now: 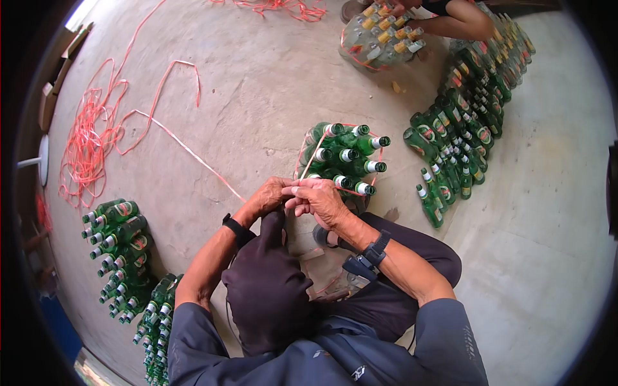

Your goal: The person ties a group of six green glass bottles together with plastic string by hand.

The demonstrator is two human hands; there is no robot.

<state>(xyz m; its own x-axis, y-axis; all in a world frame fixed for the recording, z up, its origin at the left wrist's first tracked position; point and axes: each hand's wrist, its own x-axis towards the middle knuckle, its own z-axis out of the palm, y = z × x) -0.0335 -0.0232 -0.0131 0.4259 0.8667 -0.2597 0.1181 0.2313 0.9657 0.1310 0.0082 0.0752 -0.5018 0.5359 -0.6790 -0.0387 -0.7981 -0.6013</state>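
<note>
A bundle of green glass bottles (pixel 348 156) stands upright on the floor just beyond my hands, with pink plastic twine (pixel 315 154) running around and across it. My left hand (pixel 273 194) is closed on the twine at the near left of the bundle. One strand leads from it back across the floor to the left. Touching it, my right hand (pixel 318 198) pinches the twine where it comes off the bundle. The fingers overlap, so the exact crossing of the strands is hidden.
A tangled pile of pink twine (pixel 87 148) lies at the left. Green bottles (pixel 122 257) lie in rows at the lower left, and more green bottles (pixel 457 141) at the right. Another person's arm (pixel 457 24) reaches by a tied bundle of clear bottles (pixel 380 42).
</note>
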